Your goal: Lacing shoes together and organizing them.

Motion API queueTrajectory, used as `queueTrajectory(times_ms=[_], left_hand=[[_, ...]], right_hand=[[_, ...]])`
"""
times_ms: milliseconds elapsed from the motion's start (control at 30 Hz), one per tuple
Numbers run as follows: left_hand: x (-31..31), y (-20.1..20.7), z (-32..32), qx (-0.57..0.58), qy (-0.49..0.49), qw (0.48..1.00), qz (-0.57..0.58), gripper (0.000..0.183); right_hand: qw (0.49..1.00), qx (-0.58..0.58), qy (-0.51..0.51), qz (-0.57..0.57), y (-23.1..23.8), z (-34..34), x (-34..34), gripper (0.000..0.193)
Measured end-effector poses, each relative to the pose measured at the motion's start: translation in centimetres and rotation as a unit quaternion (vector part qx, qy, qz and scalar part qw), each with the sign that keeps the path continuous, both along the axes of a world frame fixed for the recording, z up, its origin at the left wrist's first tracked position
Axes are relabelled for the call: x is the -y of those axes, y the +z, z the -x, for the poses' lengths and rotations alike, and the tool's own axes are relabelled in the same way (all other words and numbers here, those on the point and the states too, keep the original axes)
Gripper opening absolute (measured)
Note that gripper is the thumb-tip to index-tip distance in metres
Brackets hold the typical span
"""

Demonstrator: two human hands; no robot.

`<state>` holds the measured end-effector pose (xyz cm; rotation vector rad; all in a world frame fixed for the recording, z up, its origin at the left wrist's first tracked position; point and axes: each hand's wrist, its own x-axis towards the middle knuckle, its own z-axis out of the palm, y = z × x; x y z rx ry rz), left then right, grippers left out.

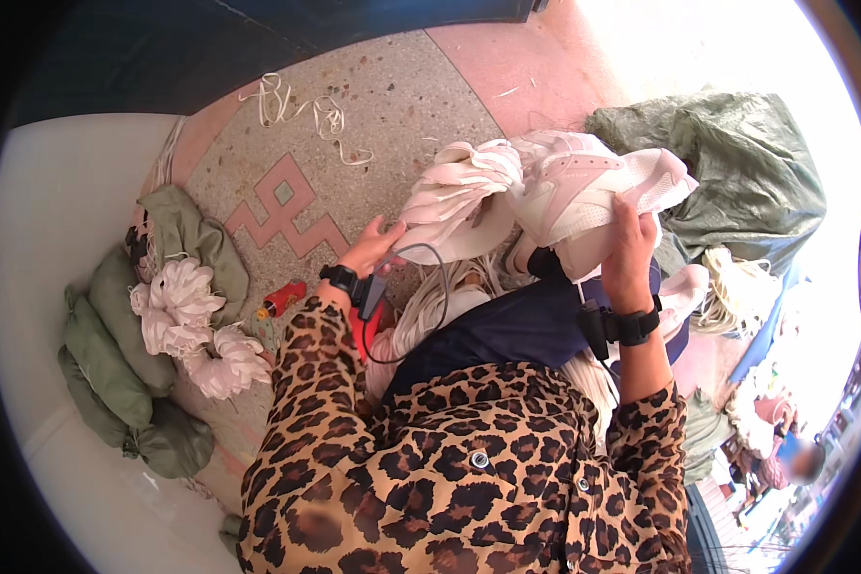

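Note:
A nested stack of white and pale pink shoe uppers [464, 196] spans the space in front of me, above my lap. My left hand [373, 251] grips the near left edge of that stack, its fingers partly hidden. At the right end, my right hand [629, 253] is closed on a shoe upper [574, 182] with lacing holes, thumb on top and the other fingers largely out of sight beneath. White laces [430, 311] in a thick bundle hang over my leg, below the stack.
Green sacks [115, 344] and more bundled uppers [187, 306] lie by the left wall. A red-handled tool [282, 298] is on the floor. Loose white cord [325, 120] lies ahead. A green tarp-covered heap [737, 172] stands right, near a pale lace bundle [737, 292].

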<state>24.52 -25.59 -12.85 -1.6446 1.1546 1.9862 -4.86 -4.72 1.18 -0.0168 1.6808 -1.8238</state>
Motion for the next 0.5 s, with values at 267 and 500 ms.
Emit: queueTrajectory(times_ms=[267, 500], left_hand=[[1.2, 2.5, -8.2, 0.128, -0.573, 0.785, 0.195, 0.065], [-1.0, -4.7, 3.1, -0.132, -0.100, 0.970, 0.178, 0.071]], right_hand=[[0.999, 0.019, -0.016, 0.020, -0.4, 0.7, -0.6, 0.034], [0.999, 0.016, -0.018, 0.034, 0.3, 0.7, -1.4, 0.034]])
